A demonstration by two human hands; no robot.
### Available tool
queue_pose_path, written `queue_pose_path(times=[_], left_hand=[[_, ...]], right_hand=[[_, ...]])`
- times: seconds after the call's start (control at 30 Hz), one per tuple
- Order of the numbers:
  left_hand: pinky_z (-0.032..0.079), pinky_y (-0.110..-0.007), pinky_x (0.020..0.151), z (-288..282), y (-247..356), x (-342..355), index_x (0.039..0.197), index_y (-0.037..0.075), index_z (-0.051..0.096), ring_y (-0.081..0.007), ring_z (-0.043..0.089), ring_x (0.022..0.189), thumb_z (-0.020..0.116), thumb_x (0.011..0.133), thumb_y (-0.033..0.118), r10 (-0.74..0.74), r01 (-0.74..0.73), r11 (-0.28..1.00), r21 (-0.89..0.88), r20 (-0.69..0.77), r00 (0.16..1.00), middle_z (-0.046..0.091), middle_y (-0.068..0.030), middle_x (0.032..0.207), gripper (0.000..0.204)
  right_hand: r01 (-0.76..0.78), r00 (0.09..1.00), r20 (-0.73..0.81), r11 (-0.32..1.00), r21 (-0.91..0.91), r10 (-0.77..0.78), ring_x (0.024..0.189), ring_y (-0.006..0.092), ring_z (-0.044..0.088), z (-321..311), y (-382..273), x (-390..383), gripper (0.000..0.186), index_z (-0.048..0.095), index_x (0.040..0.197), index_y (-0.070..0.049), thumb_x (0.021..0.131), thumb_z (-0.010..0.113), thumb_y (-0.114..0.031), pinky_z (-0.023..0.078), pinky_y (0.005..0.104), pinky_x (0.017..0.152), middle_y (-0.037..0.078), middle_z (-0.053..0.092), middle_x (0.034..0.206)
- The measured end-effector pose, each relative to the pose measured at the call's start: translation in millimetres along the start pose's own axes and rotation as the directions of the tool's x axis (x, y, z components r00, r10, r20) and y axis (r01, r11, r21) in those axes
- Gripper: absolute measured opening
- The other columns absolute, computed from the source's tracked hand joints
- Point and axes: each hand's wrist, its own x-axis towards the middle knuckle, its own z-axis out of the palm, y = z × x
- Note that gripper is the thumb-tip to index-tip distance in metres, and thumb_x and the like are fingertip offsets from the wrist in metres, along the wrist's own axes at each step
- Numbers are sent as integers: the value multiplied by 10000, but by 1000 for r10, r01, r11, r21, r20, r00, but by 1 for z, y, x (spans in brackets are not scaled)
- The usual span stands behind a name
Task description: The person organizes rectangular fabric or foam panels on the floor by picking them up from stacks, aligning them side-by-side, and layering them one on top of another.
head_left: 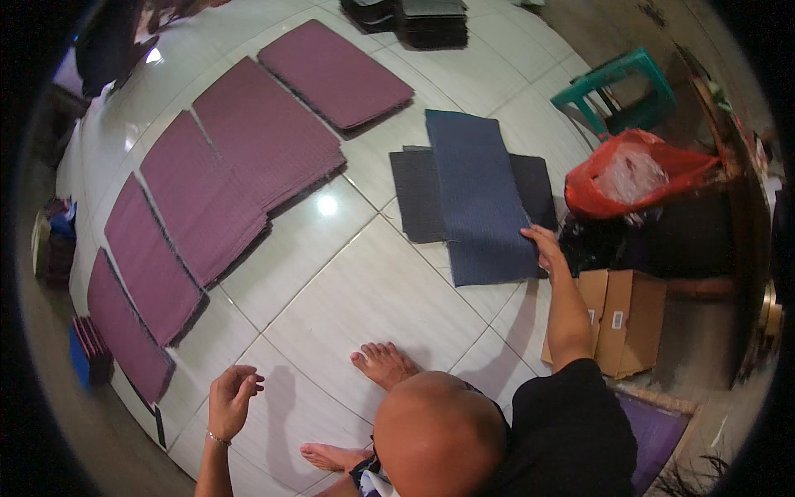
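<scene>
My right hand (544,247) pinches the right edge of a dark blue ribbed fabric piece (480,199), thumb and fingers closed on it. This long rectangle slants over dark grey fabric pieces (420,207), which show on both sides beneath it. Over the tiles at the lower left hovers my left hand (234,399), with a bracelet at its wrist. Its fingers are loosely bent and a little apart, with nothing visible in them. Nearest to it is the row of purple fabric stacks (211,207), fanned from lower left to top centre.
At the right stand a green plastic stool (633,70), a red plastic bag (596,178) with clear plastic inside, and cardboard boxes (633,319). Dark stacks (432,25) lie at the far edge. My bare feet (385,364) rest on white floor tiles (331,290).
</scene>
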Motion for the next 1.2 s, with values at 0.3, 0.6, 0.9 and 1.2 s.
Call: queue_pose_path(times=[0.3,0.6,0.9,1.2], left_hand=[[541,-298,719,3,3,-13,1042,-71,590,-183,671,808,558,949,120,73,-74,996,52,30,997,685,-137,904,215],[536,-305,797,-47,78,-46,1106,-43,608,-179,674,903,581,954,219,140,-140,990,-1,-7,990,696,-124,978,303],[373,-441,1061,-93,-12,-177,1375,4,450,-244,466,1288,465,882,684,319,-222,446,-867,-79,945,517,-133,1372,841],[510,-377,926,-85,-82,-345,1241,-59,498,-245,641,1044,591,903,84,-38,-743,467,-479,-851,524,638,-173,1145,378]], right_hand=[[1,934,357,1000,-28,10,916,218,672,34,-102,-44,421,558,1197,51,861,706,-155,557,354,790,131,663,1088],[659,695,485,740,-135,-531,645,119,638,217,-331,-227,148,673,876,23,844,702,-119,512,251,601,64,688,797],[450,170,940,872,194,-297,664,118,635,443,-306,-475,155,663,924,28,872,665,-118,508,254,636,79,684,810],[293,-130,969,942,-164,209,819,180,654,550,-157,-572,256,627,1072,51,926,622,-160,521,322,763,123,683,975]])
